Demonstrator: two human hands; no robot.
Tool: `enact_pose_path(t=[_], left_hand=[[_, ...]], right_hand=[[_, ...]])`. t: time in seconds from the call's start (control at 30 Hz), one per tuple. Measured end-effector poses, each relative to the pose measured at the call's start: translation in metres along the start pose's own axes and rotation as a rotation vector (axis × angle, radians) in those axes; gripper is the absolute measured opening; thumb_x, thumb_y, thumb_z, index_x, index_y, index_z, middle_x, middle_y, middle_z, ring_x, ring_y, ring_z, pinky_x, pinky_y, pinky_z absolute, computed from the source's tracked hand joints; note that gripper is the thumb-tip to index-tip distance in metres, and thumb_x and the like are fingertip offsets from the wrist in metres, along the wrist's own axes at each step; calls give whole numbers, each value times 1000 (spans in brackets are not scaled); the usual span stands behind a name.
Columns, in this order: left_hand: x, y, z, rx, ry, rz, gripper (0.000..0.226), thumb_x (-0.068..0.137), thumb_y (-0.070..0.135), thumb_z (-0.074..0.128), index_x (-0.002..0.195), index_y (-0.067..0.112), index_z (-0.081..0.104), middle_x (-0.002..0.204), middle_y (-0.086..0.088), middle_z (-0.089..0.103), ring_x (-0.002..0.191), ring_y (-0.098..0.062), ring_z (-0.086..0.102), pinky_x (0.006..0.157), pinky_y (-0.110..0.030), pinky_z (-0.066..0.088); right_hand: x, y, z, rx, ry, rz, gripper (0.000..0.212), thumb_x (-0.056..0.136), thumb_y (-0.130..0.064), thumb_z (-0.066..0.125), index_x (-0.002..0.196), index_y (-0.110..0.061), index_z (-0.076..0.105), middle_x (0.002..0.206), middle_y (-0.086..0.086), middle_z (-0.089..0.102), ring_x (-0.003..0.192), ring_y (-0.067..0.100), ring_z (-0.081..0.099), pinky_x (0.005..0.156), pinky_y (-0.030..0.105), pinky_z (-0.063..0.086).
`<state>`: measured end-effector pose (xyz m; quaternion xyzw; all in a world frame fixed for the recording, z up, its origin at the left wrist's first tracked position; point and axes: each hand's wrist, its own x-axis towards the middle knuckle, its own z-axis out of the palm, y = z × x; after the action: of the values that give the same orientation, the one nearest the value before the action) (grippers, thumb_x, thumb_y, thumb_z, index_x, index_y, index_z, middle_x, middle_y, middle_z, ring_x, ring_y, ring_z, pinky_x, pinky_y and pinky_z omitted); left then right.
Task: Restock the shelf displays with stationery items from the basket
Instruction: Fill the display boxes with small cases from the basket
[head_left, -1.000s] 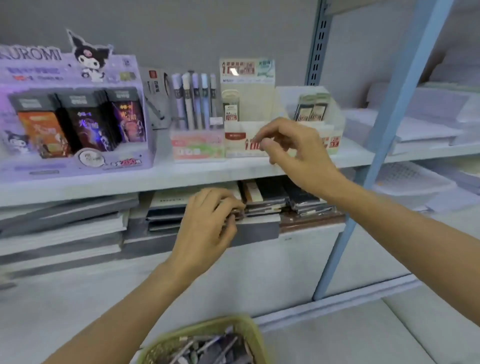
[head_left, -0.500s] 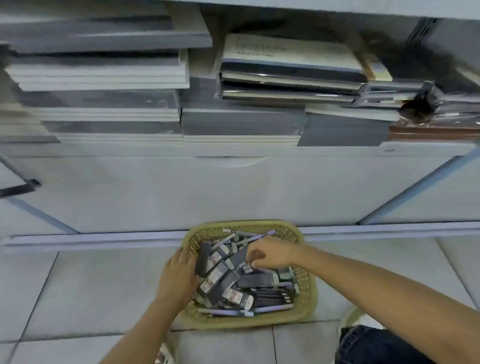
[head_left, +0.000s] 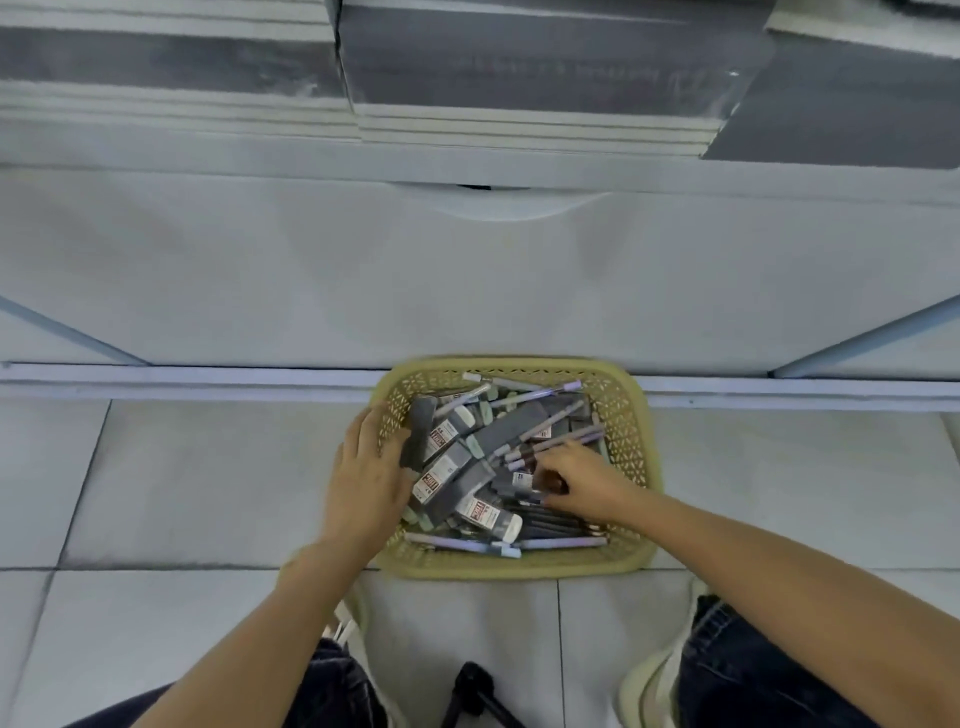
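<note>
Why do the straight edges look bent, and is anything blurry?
Head view: the wide-angle lens bows the shelf rail and tile lines; the left hand is slightly motion-smeared; the basket contents look fairly sharp; lighting is flat, shadows soft.

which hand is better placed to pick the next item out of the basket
Right hand: its fingers are down among the pens. The left hand rests on the basket, at its left rim, likely steadying it.

Right hand (head_left: 582, 483) lower in basket (head_left: 631, 415)
</note>
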<state>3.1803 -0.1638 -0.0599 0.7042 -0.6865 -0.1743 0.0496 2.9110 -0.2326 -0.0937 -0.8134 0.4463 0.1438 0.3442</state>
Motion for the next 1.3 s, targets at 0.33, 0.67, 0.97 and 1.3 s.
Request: enact_pose_path(t=[0.33, 0.67, 0.97, 1.3], left_hand=[[12, 61, 4, -349, -466, 98, 48, 90, 44, 62, 130, 18, 53, 110, -3, 68, 99, -21, 63, 80, -33, 49], [6, 26, 8, -1022, -443, -390, 23, 96, 21, 58, 111, 3, 58, 87, -6, 76, 78, -29, 71, 54, -29, 51], [5, 37, 23, -964, -522, -333, 21, 100, 17, 51, 114, 1, 53, 93, -10, 75, 75, -22, 69, 60, -25, 54], [4, 46, 21, -963, -505, -299, 11, 100, 15, 49, 107, 11, 58, 90, -13, 72, 70, -17, 67, 69, -32, 56]], right_hand=[[12, -39, -41, 118, -78, -235, 10, 88, -31, 68, 96, -27, 70, 87, -12, 64, 81, 7, 59, 73, 31, 48], [-18, -11, -13, -11, -120, 39, 27, 87, -37, 68, 104, -16, 69, 99, 0, 69, 89, 17, 64, 77, 33, 52], [-14, -18, 14, -76, -165, 44, 68, 77, -35, 78, 131, -10, 45, 132, 11, 51, 116, 27, 52, 89, 33, 44], [-9, -13, 10, 99, -226, 107, 39, 85, -30, 72, 114, -6, 62, 108, 11, 64, 92, 22, 58, 74, 30, 45]])
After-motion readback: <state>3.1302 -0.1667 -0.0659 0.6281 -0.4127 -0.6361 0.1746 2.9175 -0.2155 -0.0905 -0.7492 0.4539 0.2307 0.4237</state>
